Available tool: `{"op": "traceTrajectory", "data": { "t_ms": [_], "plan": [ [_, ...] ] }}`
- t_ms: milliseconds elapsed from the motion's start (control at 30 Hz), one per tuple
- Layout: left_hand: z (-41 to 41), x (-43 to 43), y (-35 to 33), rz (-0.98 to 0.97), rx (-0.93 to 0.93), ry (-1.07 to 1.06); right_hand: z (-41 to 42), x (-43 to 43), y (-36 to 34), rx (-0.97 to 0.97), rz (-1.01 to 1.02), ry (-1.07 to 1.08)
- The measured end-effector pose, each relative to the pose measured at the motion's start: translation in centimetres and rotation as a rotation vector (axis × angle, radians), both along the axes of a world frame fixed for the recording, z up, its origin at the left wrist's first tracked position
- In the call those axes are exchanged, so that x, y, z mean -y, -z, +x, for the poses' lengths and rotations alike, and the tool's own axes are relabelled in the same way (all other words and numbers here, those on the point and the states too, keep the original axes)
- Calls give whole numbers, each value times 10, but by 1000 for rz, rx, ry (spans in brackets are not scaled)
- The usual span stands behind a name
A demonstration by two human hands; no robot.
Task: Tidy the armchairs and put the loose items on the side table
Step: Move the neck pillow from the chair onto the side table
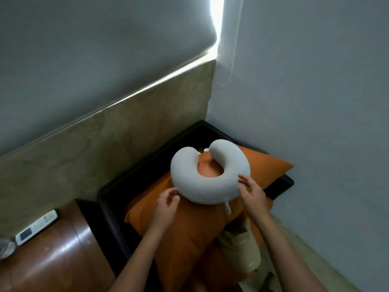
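Both our hands frame the white neck pillow (189,182) on a corner armchair (113,199), with the tidying, by our reckoning, somewhere in its middle. The pillow lies flat atop an orange cushion (189,232), which leans across the chair's dark seat; the open ends of its U point toward the wall, and a small loop hangs from its near side.

Our left hand (166,204) has its fingers (171,193) loosely curled and holds nothing, the tips just beside the pillow's rim. Our right hand (251,192) has its fingers spread at the pillow's outer curve, resting against it or nearly so, without closing on it.

On the side table's brown surface (63,260), to the left of the chair, a white remote control (36,227) lies near the wall, beside a glass item (5,248) cut off by the frame's edge. We judge that much as done.

What seems left: a beige fabric item (240,251) sits crumpled on the chair, low beside the cushion, and the pillow and cushion may need a final setting. Any second armchair is out of view.
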State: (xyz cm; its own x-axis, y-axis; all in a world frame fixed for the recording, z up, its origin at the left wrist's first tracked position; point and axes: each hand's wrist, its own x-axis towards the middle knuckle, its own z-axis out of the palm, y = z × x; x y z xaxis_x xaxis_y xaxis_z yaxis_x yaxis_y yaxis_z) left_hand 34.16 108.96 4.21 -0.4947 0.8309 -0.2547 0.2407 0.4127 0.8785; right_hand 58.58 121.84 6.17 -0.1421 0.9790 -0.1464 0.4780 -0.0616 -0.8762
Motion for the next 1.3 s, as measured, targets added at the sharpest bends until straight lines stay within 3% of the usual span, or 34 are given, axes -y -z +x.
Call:
{"op": "traceTrajectory", "data": {
  "t_ms": [100,233,500,767,1000,1300],
  "plan": [
    [-5,-47,-7,32,-49,-31,0,-47,2,41,34,-23],
    [-4,-97,-7,-25,-94,-138,-10,-116,16,278,224,-42],
    [-3,-145,24,-285,-10,-165,-31,-178,50,375,-134,-343],
    [23,-140,39,-245,-31,-273,-20,-169,54,339,-192,-357],
    [44,-94,20,-209,-88,-419,-26,-136,46,318,-142,-455],
    [26,65,6,-209,-104,-534,-70,-4,48,257,-24,-626]
  ]
}}
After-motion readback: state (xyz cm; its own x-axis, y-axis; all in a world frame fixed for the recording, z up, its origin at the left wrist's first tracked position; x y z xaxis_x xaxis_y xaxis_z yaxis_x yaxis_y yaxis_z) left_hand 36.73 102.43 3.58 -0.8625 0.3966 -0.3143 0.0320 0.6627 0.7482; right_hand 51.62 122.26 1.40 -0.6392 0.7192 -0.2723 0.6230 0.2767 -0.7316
